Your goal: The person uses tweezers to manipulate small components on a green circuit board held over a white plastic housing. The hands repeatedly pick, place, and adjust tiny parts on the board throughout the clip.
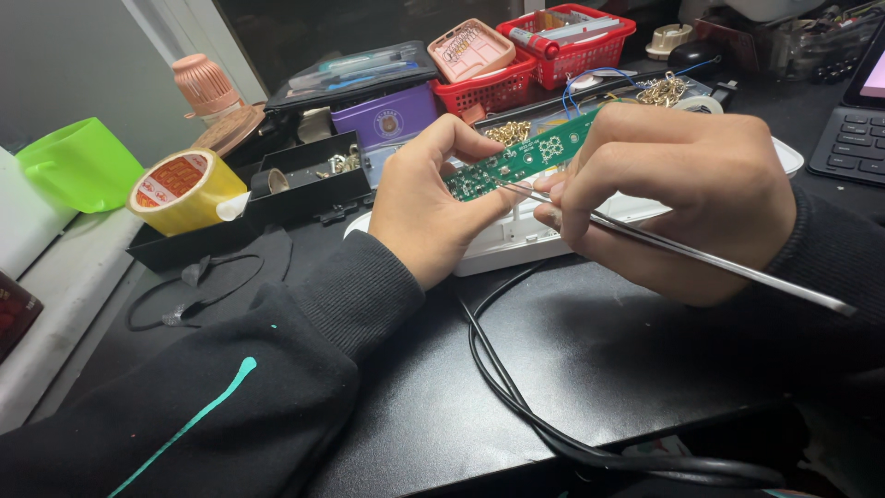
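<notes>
Baskets first: two red plastic baskets (530,69) stand side by side at the back of the dark table (442,406). The nearer one holds a pink tray of small metal parts (470,48); the farther one holds a red-and-white tube and other oddments too small to make out. Beside them a purple tin (387,118) carries a flat clear case of pens (355,72) on its lid. One open black box (309,184) sits in front, with small brass pieces and a dark roll of tape inside. One roll of yellow tape (184,189) and one green cup (83,164) lie at the left edge.

Both hands work above a white plastic housing (516,235). The left hand (429,207) pinches the lower end of a narrow green circuit board (521,157) between thumb and fingers, holding it clear of the table, tilted upward to the right. The right hand (682,198) is closed around the board's upper end and also clamps one pair of steel tweezers (682,251), whose tips touch the board's lower part. One black cable (525,397) loops across the table below the hands.
</notes>
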